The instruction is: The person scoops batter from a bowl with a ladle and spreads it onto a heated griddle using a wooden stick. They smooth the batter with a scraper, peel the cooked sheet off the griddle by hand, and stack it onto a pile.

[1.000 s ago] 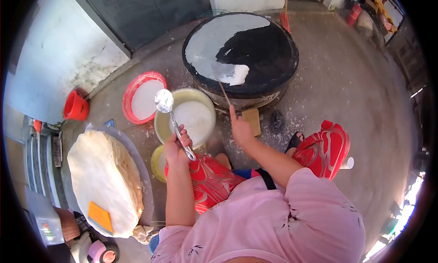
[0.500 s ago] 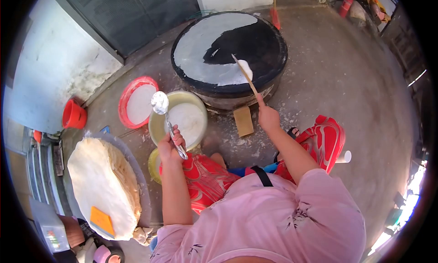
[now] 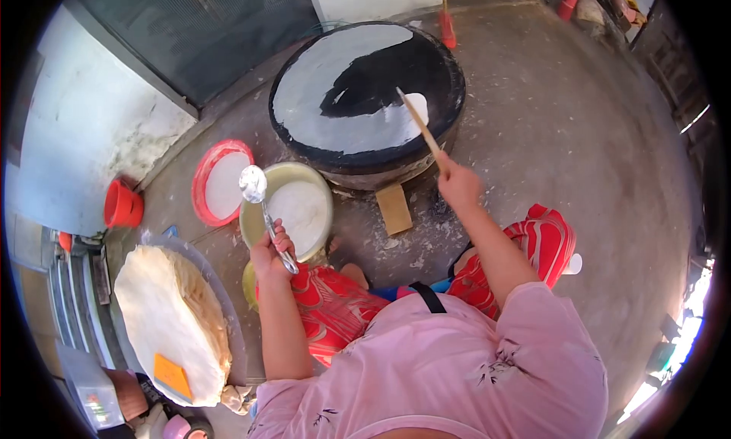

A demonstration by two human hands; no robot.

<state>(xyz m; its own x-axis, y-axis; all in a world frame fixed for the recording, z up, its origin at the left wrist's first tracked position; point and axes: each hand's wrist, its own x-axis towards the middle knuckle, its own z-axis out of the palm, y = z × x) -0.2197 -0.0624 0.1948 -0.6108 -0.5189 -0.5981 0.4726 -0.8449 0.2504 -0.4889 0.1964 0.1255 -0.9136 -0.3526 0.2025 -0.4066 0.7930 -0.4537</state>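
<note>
Batter (image 3: 335, 123) coats the griddle (image 3: 396, 62) from about 5 round to 12 o'clock, leaving black at 1 to 2. Right hand (image 3: 457, 184) is closed on a wooden spreader (image 3: 419, 123) whose tip lies in wet batter near 4 o'clock. Left hand (image 3: 270, 252) is wrapped round a ladle (image 3: 265, 214), held over the bowl (image 3: 301, 167) at the griddle's 7 o'clock. A flatbread stack (image 3: 164, 317) lies at the view's 8 o'clock.

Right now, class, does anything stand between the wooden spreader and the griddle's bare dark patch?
Nothing visible does. The right hand holds the wooden spreader with its far end at the edge of the batter on the griddle; the bare dark patch lies open beside it. The left hand holds the ladle by the batter bowl.
</note>
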